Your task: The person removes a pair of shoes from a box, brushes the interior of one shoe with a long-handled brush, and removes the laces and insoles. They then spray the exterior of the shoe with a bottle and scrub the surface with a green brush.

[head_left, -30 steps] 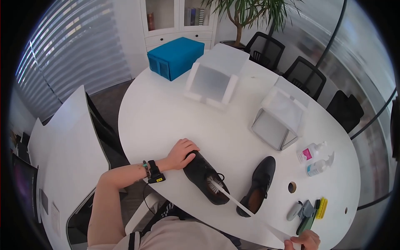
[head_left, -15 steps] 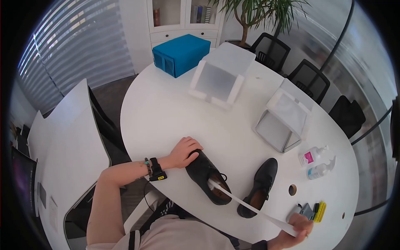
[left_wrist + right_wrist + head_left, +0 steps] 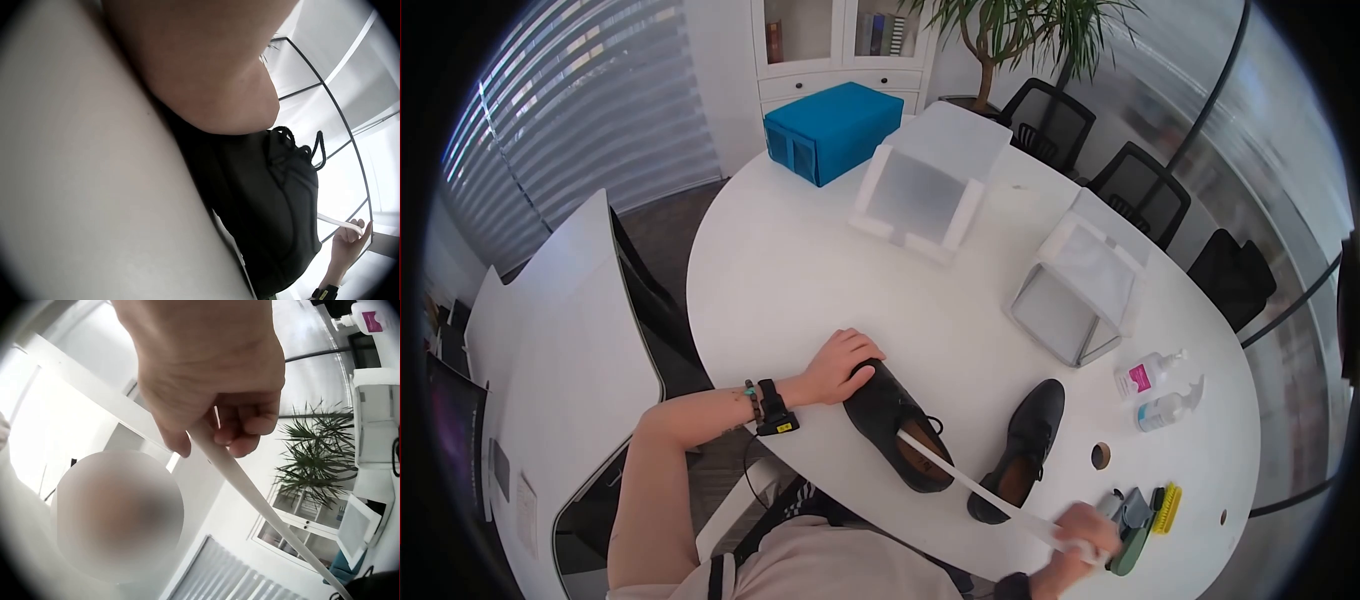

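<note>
With the left hand [image 3: 843,366] clamped over the toe of the left black shoe [image 3: 873,408] on the table's [image 3: 770,270] near side and the right hand [image 3: 1085,530] closed round the white handle [image 3: 985,491], gentle lengthwise motion should suit best, though the handle's inner end is hidden.

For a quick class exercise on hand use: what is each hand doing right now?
Left hand: open, resting on the toe of a black shoe.
Right hand: closed, fingers curled round a long white handle.
</note>
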`<state>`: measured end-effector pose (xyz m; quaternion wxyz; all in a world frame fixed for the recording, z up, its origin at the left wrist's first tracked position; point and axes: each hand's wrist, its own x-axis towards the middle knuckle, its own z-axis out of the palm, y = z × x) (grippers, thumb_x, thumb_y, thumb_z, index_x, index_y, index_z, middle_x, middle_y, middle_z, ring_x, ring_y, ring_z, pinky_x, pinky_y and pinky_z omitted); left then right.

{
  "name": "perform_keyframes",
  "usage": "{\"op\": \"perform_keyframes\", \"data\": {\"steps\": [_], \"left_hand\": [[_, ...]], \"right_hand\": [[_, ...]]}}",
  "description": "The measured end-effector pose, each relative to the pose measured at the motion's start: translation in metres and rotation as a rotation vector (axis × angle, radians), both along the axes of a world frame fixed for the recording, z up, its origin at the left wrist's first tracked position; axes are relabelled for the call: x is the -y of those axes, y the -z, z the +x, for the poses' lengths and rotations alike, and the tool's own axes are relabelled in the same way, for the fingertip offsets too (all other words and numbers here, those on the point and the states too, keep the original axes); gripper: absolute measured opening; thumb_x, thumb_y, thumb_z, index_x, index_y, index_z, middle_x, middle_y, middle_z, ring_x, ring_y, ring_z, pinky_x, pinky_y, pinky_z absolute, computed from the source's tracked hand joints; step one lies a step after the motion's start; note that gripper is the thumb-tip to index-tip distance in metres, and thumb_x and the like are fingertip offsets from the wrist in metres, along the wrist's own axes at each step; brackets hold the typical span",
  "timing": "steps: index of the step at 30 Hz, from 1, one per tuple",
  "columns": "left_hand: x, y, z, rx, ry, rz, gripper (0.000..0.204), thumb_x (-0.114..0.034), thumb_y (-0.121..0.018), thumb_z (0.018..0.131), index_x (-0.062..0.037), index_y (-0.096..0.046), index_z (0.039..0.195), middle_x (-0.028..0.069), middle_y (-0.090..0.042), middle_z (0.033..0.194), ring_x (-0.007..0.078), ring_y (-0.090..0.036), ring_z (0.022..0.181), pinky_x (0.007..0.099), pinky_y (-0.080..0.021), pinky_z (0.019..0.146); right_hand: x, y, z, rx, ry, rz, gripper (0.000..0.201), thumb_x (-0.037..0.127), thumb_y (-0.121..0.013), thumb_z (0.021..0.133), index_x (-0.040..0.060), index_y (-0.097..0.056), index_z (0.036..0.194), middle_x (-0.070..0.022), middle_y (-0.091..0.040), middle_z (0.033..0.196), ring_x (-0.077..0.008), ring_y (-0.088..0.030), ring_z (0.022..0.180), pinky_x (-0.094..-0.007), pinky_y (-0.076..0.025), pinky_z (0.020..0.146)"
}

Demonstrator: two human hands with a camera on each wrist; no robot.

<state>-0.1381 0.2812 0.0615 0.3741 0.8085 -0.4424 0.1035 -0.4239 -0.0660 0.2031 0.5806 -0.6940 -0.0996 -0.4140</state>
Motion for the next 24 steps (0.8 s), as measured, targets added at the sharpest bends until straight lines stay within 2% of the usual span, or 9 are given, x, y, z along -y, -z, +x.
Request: {"op": "perform_keyframes", "data": {"steps": [6, 7, 9, 12, 13, 15, 18, 22, 24], "left_hand": [[-0.002, -0.002, -0.002, 0.002, -0.027, -0.005, 0.027, -0.027, -0.059, 0.105, -0.0080, -0.070, 0.121, 0.0109, -0.068, 0.117, 0.0340, -0.060, 0.114, 0.0461, -0.044, 0.104], [0.000, -0.002, -0.002, 0.007, -0.021, -0.008, 0.027, -0.027, -0.060, 0.105, -0.0080, -0.070, 0.121, 0.0107, -0.068, 0.117, 0.0338, -0.060, 0.114, 0.0461, -0.044, 0.104], [0.001, -0.001, 0.000, 0.019, -0.006, -0.013, 0.027, -0.027, -0.059, 0.105, -0.0080, -0.070, 0.121, 0.0107, -0.068, 0.117, 0.0338, -0.060, 0.114, 0.0461, -0.044, 0.104], [0.000, -0.001, -0.001, 0.014, 0.001, -0.006, 0.027, -0.026, -0.060, 0.105, -0.0080, -0.070, 0.122, 0.0107, -0.068, 0.117, 0.0337, -0.060, 0.114, 0.0461, -0.045, 0.104], [-0.001, -0.001, -0.001, 0.005, -0.002, 0.003, 0.027, -0.026, -0.060, 0.105, -0.0080, -0.070, 0.122, 0.0107, -0.069, 0.117, 0.0337, -0.060, 0.114, 0.0462, -0.045, 0.103], [0.000, -0.001, -0.001, 0.012, -0.005, -0.004, 0.026, -0.026, -0.060, 0.105, -0.0080, -0.070, 0.122, 0.0107, -0.069, 0.117, 0.0337, -0.060, 0.113, 0.0462, -0.045, 0.103], [-0.002, -0.003, -0.001, 0.027, -0.018, -0.003, 0.026, -0.025, -0.060, 0.105, -0.0078, -0.070, 0.121, 0.0106, -0.069, 0.117, 0.0336, -0.060, 0.113, 0.0463, -0.045, 0.102], [0.000, -0.002, 0.000, 0.032, -0.004, -0.013, 0.026, -0.025, -0.060, 0.105, -0.0076, -0.070, 0.121, 0.0105, -0.068, 0.117, 0.0336, -0.060, 0.112, 0.0462, -0.045, 0.102], [0.000, -0.001, 0.000, 0.025, 0.003, -0.010, 0.026, -0.025, -0.060, 0.104, -0.0076, -0.070, 0.121, 0.0104, -0.068, 0.117, 0.0335, -0.060, 0.113, 0.0461, -0.045, 0.102]], "right_hand": [[0.037, 0.005, -0.009, -0.005, -0.155, -0.168, 0.062, 0.050, -0.063, 0.104, -0.0006, -0.066, 0.068, -0.0103, -0.064, 0.064, -0.0241, -0.063, 0.058, -0.0351, -0.045, 0.055], [-0.017, -0.040, 0.002, 0.173, 0.261, 0.012, 0.066, 0.048, -0.067, 0.106, 0.0024, -0.047, 0.062, -0.0079, -0.044, 0.055, -0.0187, -0.038, 0.045, -0.0316, -0.027, 0.048], [0.020, -0.039, -0.017, 0.333, -0.012, 0.253, 0.062, 0.038, -0.069, 0.104, 0.0036, -0.045, 0.059, -0.0056, -0.036, 0.053, -0.0181, -0.033, 0.045, -0.0323, -0.024, 0.048], [0.044, -0.002, -0.021, 0.199, 0.066, 0.314, 0.068, 0.054, -0.053, 0.109, 0.0033, -0.057, 0.063, -0.0091, -0.056, 0.061, -0.0245, -0.058, 0.057, -0.0336, -0.044, 0.053], [0.013, 0.000, -0.004, 0.084, 0.255, 0.176, 0.069, 0.057, -0.045, 0.111, 0.0069, -0.048, 0.064, -0.0061, -0.045, 0.060, -0.0225, -0.049, 0.057, -0.0343, -0.041, 0.054], [-0.001, 0.000, 0.012, -0.117, -0.020, -0.118, 0.060, 0.051, -0.052, 0.110, 0.0091, -0.044, 0.067, -0.0037, -0.042, 0.063, -0.0194, -0.043, 0.060, -0.0342, -0.037, 0.057], [-0.013, -0.010, 0.000, 0.078, 0.133, -0.126, 0.054, 0.047, -0.061, 0.107, 0.0094, -0.048, 0.070, -0.0041, -0.045, 0.064, -0.0188, -0.045, 0.062, -0.0324, -0.034, 0.056], [0.024, -0.045, -0.017, 0.313, -0.116, 0.108, 0.055, 0.028, -0.069, 0.102, 0.0038, -0.044, 0.059, -0.0047, -0.034, 0.052, -0.0167, -0.029, 0.045, -0.0337, -0.022, 0.048], [0.021, -0.021, -0.016, 0.320, 0.126, 0.342, 0.047, 0.035, -0.070, 0.100, 0.0106, -0.047, 0.068, -0.0041, -0.046, 0.063, -0.0188, -0.047, 0.059, -0.0320, -0.032, 0.050]]}}
